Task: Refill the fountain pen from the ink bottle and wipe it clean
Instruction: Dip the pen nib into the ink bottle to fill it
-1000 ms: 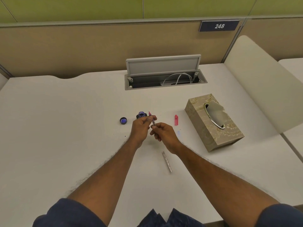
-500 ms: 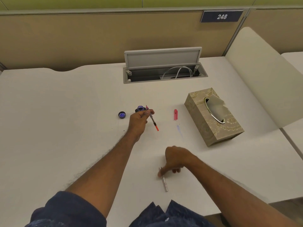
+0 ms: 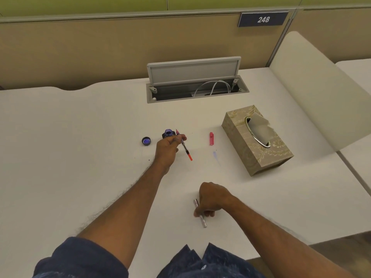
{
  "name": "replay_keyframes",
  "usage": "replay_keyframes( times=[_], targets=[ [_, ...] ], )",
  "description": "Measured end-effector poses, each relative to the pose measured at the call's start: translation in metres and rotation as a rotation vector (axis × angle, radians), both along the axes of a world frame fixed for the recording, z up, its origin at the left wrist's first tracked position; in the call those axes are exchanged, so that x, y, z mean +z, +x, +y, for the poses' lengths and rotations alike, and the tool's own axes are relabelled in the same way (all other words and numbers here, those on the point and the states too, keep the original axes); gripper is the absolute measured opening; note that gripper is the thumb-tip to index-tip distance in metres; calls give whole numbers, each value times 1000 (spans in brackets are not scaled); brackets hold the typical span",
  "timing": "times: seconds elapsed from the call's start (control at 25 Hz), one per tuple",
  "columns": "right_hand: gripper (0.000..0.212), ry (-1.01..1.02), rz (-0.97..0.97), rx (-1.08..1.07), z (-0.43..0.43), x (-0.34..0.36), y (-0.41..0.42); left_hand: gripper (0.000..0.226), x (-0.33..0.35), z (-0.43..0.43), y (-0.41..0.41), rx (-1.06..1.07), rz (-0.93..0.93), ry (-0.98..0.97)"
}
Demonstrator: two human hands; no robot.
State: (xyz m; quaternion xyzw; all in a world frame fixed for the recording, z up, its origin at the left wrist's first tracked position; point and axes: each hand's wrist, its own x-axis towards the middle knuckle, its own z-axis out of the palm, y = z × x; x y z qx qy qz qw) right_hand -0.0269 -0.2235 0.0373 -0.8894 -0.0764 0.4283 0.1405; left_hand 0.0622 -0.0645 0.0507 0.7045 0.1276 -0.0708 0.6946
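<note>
1. Right hand: nearest item, low on the counter. Fingers curled down over the silver barrel, which lies flat beneath them with both ends showing. The grip looks closed around it.

2. Left hand: farther out and to the left of the right hand. Thumb and fingertips pinch the pen section, held clear of the counter, nib end pointing away, orange-red end toward the person. How much ink it holds is too small to tell.

3. Ink bottle: just beyond the left hand's knuckles, uncapped, beside the nib but not around it. Bottle cap: to the left of that hand, lying mouth up.

4. Pink pen cap: right of the left hand, apart from it. Faint blue smear on the counter just nearer than it.

5. Tissue box: farther right, one tissue standing out of the slot, untouched.

Status, judged: pen apart, bottle open, nib out of the ink, so the draw looks finished or close to it. Outstanding: barrel back onto the section, wiping with a tissue, pen cap and bottle cap refitted.
</note>
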Motion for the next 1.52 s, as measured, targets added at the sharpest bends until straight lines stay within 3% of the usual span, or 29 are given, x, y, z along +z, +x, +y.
replay_keyframes(
  times=[0.24,0.44,0.56,1.04,1.52],
  targets=[
    [26,123,-173,-263,-22,10,39,21,3,3,-2,3,3,-9],
    [21,199,-576,-452,-13,8,77,22,1,5,-1,1,6,-2],
    [21,184,-695,-486,-2,7,99,21,-1,7,-3,5,16,-1],
    [25,-51,-708,-344,27,3,148,23,-6,26,3,22,36,47],
    [27,-42,-649,-366,28,4,153,23,-4,23,10,12,56,33]
  ],
)
